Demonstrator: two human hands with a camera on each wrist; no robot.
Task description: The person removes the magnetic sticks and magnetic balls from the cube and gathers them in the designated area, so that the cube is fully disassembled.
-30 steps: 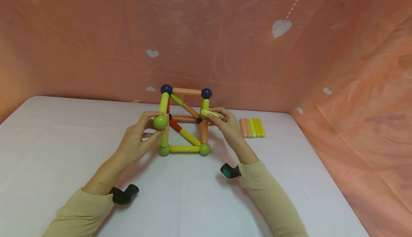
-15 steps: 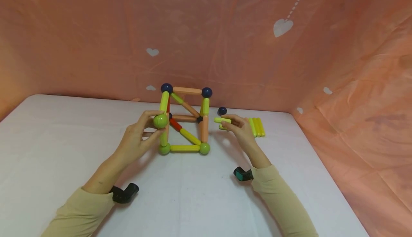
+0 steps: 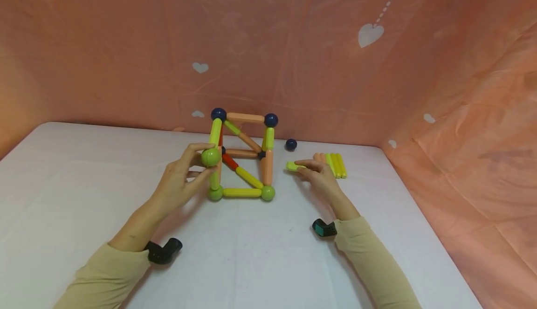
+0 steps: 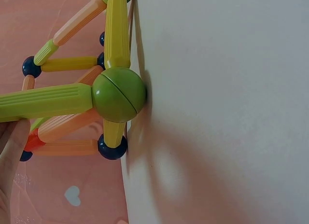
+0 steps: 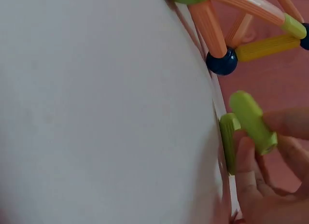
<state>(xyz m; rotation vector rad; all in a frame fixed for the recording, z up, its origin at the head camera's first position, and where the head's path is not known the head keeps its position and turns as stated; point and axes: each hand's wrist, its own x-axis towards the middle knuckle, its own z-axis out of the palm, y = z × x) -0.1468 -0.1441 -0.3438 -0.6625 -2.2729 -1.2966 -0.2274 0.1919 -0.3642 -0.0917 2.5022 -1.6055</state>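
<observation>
A box-like frame of magnetic sticks and balls (image 3: pixel 242 192) stands upright on the white table. My left hand (image 3: pixel 180 178) holds its front left corner, fingers around the upper green ball (image 3: pixel 211 157). In the left wrist view, fingers touch the green stick (image 4: pixel 48 101) that joins that corner to a lower green ball (image 4: pixel 119 94). To the right of the frame, my right hand (image 3: pixel 320 178) pinches a short light-green stick (image 5: pixel 252 121) between thumb and fingers, low over the table. Just beside it, a second short green stick (image 5: pixel 229 142) lies on the table, partly covered by the hand.
A loose navy ball (image 3: pixel 291 145) sits behind the right hand. Several sticks (image 3: pixel 337 165), peach, green and yellow, lie in a row to its right. A peach cloth with white hearts (image 3: pixel 371 35) hangs behind the table.
My right hand has moved from the frame's right side to the right and lower, carrying the short green stick. The loose navy ball has come into view. My left hand stays put.
</observation>
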